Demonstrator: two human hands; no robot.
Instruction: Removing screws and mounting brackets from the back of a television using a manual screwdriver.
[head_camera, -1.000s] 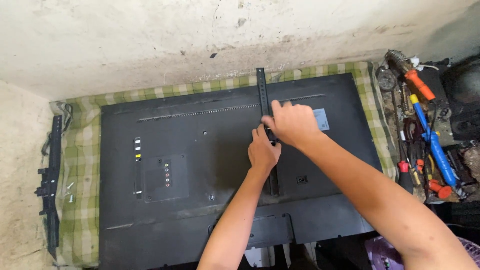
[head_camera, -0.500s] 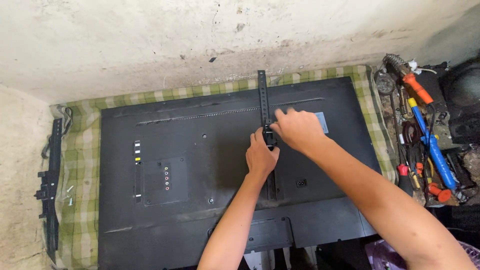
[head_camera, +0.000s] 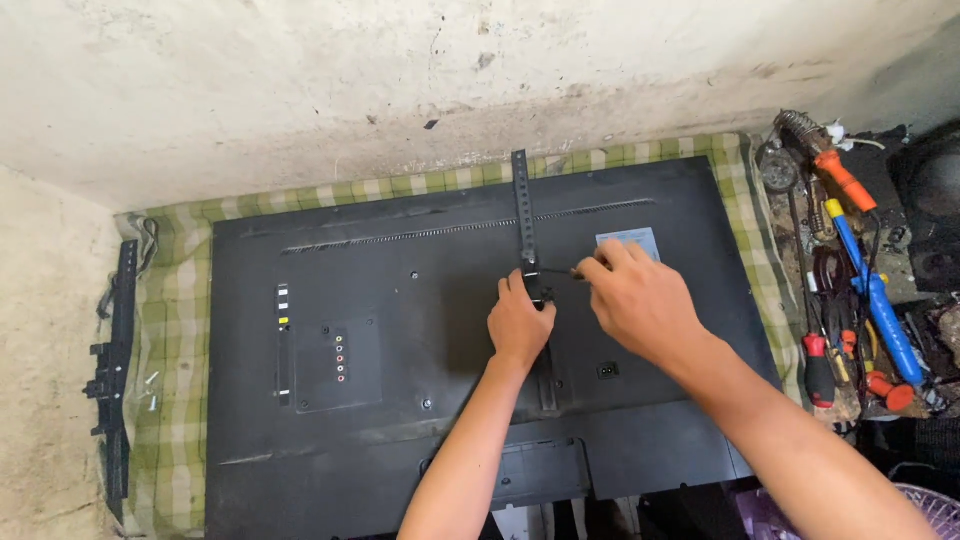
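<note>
A large black flat television (head_camera: 400, 330) lies face down on a green checked cloth (head_camera: 170, 400). A long black mounting bracket (head_camera: 521, 210) runs upright across the middle of its back. My left hand (head_camera: 520, 325) presses on the bracket's middle with its fingers closed on it. My right hand (head_camera: 640, 300) hovers just right of the bracket. Its fingertips pinch a thin dark rod-like piece (head_camera: 568, 272) that points toward the bracket.
A second black bracket (head_camera: 118, 370) lies on the floor at the left, with small screws (head_camera: 152, 385) beside it. At the right sits a pile of tools: an orange-handled soldering iron (head_camera: 840, 175), a blue-handled tool (head_camera: 880, 310) and red-handled screwdrivers (head_camera: 818, 362). A stained wall runs behind.
My right hand has slid off the bracket to the right and now holds the thin piece at its fingertips. My left hand stays on the bracket.
</note>
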